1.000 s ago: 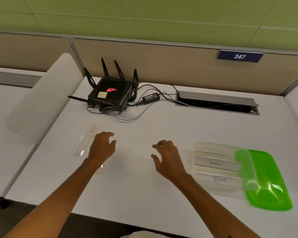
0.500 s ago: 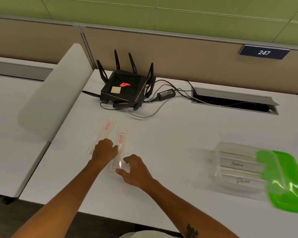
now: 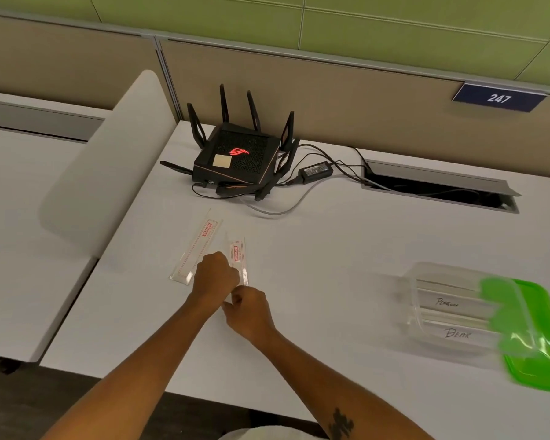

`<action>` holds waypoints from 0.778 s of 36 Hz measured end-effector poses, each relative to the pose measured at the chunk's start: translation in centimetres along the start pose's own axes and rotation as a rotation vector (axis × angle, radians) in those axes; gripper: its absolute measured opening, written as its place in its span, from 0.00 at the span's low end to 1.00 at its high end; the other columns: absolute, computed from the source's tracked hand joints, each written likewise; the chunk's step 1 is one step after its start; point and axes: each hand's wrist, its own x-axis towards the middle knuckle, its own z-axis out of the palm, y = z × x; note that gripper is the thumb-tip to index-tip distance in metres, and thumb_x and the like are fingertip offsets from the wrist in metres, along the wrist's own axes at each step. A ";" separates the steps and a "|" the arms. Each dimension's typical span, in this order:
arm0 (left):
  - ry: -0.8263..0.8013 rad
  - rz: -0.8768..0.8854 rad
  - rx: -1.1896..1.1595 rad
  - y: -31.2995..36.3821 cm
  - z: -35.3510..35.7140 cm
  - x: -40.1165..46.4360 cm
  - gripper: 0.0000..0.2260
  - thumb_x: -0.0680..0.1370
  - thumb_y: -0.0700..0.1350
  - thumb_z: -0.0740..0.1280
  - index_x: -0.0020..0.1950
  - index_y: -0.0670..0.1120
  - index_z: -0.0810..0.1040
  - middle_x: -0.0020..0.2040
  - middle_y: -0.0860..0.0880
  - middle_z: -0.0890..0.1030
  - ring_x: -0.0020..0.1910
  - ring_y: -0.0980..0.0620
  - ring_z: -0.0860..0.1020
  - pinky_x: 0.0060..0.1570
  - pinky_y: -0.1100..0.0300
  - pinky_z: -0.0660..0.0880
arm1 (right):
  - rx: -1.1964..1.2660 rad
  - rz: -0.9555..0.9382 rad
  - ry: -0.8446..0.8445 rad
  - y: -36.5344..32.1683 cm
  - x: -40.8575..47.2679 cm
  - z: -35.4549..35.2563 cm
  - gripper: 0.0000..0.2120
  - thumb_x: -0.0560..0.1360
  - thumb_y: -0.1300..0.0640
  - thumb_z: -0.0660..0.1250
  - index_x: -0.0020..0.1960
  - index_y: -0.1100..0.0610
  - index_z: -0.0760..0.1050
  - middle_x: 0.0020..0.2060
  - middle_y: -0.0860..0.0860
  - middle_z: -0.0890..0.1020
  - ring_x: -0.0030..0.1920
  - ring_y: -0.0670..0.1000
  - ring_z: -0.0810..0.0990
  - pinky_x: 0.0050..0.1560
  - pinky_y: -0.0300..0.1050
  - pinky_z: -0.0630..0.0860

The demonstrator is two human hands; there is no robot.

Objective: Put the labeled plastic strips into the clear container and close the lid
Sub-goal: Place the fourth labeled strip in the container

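Two clear plastic strips with red labels lie on the white desk. The left strip (image 3: pixel 197 249) lies free. The right strip (image 3: pixel 238 256) has its near half under my left hand (image 3: pixel 215 274), whose fingers are curled down on it. My right hand (image 3: pixel 250 311) sits just behind, with thumb and fingertips pinched at that strip's near end. The clear container (image 3: pixel 413 300) stands open at the right and holds strips marked "Penguin" and "Bear". Its green lid (image 3: pixel 537 344) leans over the container's right side.
A black router (image 3: pixel 235 160) with antennas, a power brick (image 3: pixel 315 170) and cables sit at the back of the desk. A cable slot (image 3: pixel 438 185) lies open at the back right. A white divider panel (image 3: pixel 108 160) stands at the left.
My right hand has come left from beside the container and met my left hand at the right strip's near end. My left hand has curled onto that strip. The view has shifted left.
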 end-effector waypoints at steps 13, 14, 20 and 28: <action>0.094 0.094 -0.160 2.8 -0.6 -1.7 0.27 0.80 0.62 0.64 0.72 0.45 0.75 0.69 0.44 0.80 0.67 0.41 0.79 0.66 0.47 0.75 | 0.337 0.123 0.119 2.7 -1.4 -6.8 0.08 0.79 0.59 0.67 0.55 0.55 0.83 0.43 0.50 0.87 0.44 0.51 0.86 0.49 0.46 0.85; 0.080 0.082 -0.196 3.0 -0.8 -1.6 0.27 0.81 0.61 0.64 0.74 0.45 0.73 0.69 0.43 0.80 0.68 0.41 0.78 0.67 0.47 0.74 | 0.407 0.142 0.110 2.9 -1.7 -7.7 0.09 0.79 0.60 0.66 0.54 0.54 0.83 0.41 0.50 0.87 0.43 0.51 0.87 0.47 0.45 0.86; 0.041 0.024 -0.438 4.7 -1.0 -1.8 0.26 0.83 0.57 0.63 0.79 0.50 0.66 0.74 0.46 0.75 0.73 0.42 0.72 0.70 0.44 0.70 | 0.679 0.197 0.054 4.4 -3.0 -13.6 0.14 0.78 0.66 0.64 0.58 0.55 0.83 0.45 0.55 0.87 0.42 0.54 0.85 0.41 0.46 0.82; -0.052 0.086 -0.597 7.2 0.0 -3.3 0.12 0.81 0.51 0.67 0.60 0.48 0.83 0.54 0.50 0.83 0.58 0.45 0.81 0.58 0.53 0.78 | 0.879 0.290 -0.073 7.7 -4.9 -21.2 0.16 0.80 0.69 0.59 0.58 0.61 0.84 0.43 0.58 0.84 0.37 0.53 0.79 0.43 0.47 0.76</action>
